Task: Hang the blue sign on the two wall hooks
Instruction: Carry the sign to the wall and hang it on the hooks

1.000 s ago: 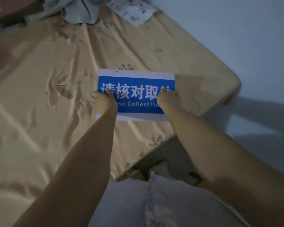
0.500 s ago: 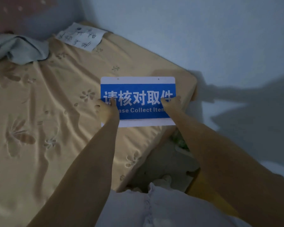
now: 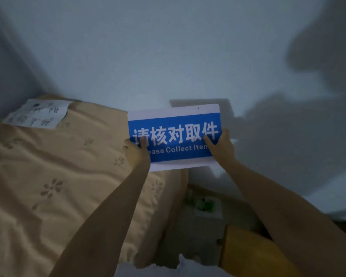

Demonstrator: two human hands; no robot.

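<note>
The blue sign (image 3: 175,134) has white borders, white Chinese characters and the English line "Please Collect Item". It is held up in the air in front of the pale wall (image 3: 168,56), slightly tilted. My left hand (image 3: 135,150) grips its lower left edge, thumb on the front. My right hand (image 3: 221,145) grips its lower right edge. A small hole shows near the top right of the sign's white strip. I see no wall hooks in this view.
A bed with a beige flower-embossed cover (image 3: 54,176) fills the left. A sheet of paper with writing (image 3: 37,113) lies at its far corner. Below the sign are the floor gap with a green-and-white item (image 3: 205,204) and a yellow object (image 3: 246,248).
Both hands have lifted the sign off the bed and carried it up and to the right, toward the wall. The view has tilted upward, showing more wall.
</note>
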